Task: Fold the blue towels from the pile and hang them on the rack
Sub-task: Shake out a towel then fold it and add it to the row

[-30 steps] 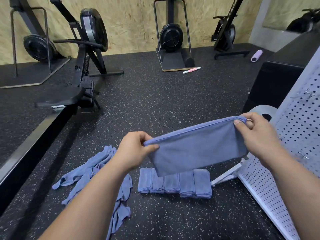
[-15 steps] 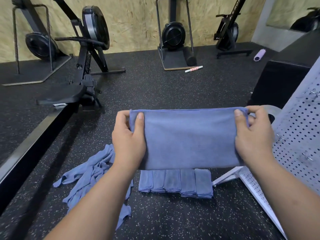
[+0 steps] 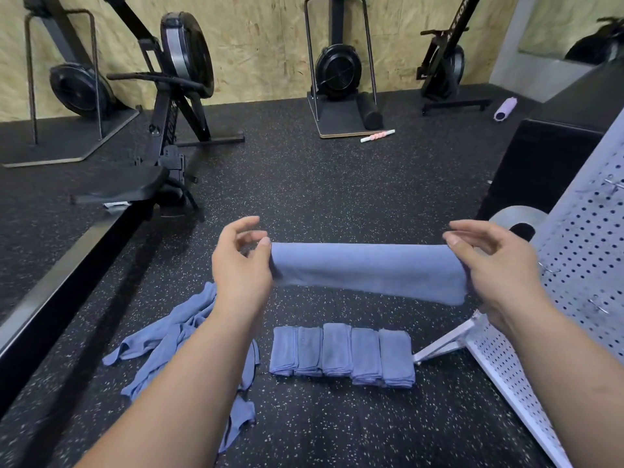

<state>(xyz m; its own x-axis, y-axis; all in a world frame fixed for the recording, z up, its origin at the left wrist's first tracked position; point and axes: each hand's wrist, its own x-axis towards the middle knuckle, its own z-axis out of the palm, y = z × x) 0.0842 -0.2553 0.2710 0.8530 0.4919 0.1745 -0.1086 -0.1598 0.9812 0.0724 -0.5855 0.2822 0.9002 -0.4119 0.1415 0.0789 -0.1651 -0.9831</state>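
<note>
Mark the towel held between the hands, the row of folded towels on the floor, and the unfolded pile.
held towel (image 3: 368, 268), head view, middle of its front face.
row of folded towels (image 3: 336, 349), head view, top of the middle towel.
unfolded pile (image 3: 169, 336), head view, bunched cloth near its middle.

A long, folded blue towel is held level by its ends; below, five folded towels (a neat row) lie between the crumpled pile and the white rack.

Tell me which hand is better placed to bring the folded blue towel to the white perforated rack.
The right hand, probably: it pinches the folded blue towel beside the white perforated rack; the left hand is farther.
</note>
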